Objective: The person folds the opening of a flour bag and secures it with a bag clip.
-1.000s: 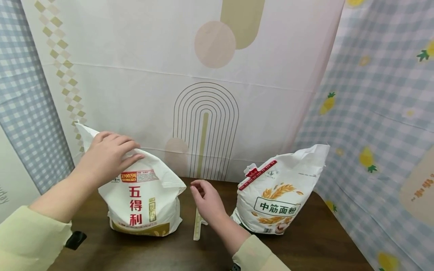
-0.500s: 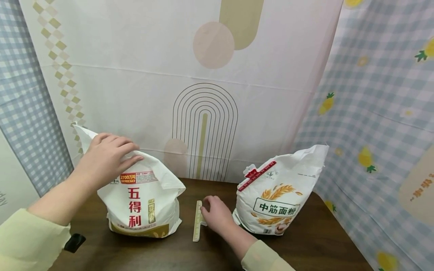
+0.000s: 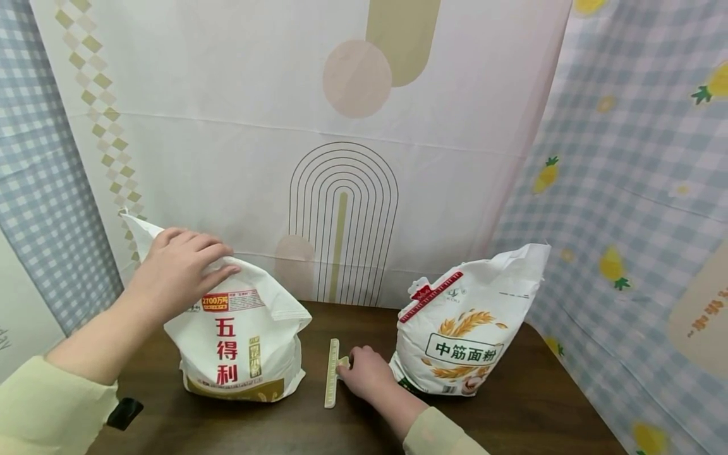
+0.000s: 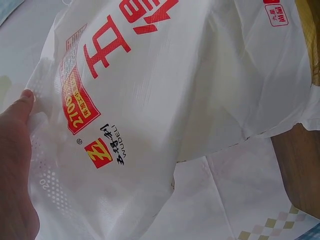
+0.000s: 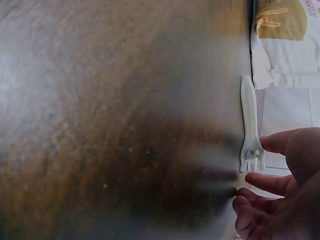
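Note:
On the left stands a white flour bag [image 3: 244,341] with red characters, its upper end slanting up to a pointed corner. My left hand [image 3: 182,262] grips the bag's top edge; in the left wrist view the thumb [image 4: 25,102] lies along the plastic. A pale bag clip [image 3: 331,376], long and narrow, lies on the table right of that bag. Beside its handle tab is my right hand [image 3: 364,371]. The right wrist view shows the thumb tip right at the clip's handle end [image 5: 252,156], with the forefinger a little apart below.
A second white flour bag [image 3: 463,344], printed with wheat ears, stands on the right with a red clip [image 3: 432,296] across its upper part. The dark wooden table [image 3: 296,430] backs onto a hanging cloth [image 3: 227,170]; another checked cloth [image 3: 620,208] hangs at right.
My right hand has come down and towards me, to the handle of the pale clip. The left hand keeps its grip on the bag.

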### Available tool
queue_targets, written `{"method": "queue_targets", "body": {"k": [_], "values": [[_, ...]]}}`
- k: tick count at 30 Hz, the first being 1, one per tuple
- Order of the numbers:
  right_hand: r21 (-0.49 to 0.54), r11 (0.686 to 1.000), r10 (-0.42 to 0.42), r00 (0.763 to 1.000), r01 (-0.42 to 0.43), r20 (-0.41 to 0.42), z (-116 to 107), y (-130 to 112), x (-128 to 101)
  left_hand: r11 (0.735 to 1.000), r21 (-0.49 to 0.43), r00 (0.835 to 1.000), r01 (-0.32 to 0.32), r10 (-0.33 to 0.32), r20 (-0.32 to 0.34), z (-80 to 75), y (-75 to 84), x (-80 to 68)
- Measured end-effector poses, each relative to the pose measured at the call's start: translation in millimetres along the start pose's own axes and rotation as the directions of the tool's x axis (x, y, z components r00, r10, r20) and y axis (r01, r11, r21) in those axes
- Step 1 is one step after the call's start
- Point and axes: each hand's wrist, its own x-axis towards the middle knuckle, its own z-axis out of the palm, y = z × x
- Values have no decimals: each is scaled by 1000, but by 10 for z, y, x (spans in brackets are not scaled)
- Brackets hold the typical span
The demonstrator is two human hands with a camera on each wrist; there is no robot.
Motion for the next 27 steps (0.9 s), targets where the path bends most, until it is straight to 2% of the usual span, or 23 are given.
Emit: {"method": "queue_targets", "body": {"k": [13,21,27], "values": [[7,999,37,999,-37,-30,32,-46,-3,1000,-3,1000,13,-13,-1,12,-12,-29],[23,1000,-6,998,7,-58,28,-82,11,1000,1,1000,10,-10,-20,16,-12,-30],[47,999,6,999,-4,-49,9,-107,49,1000,3,1000,10,-10,-29,15,-12,-29]]}}
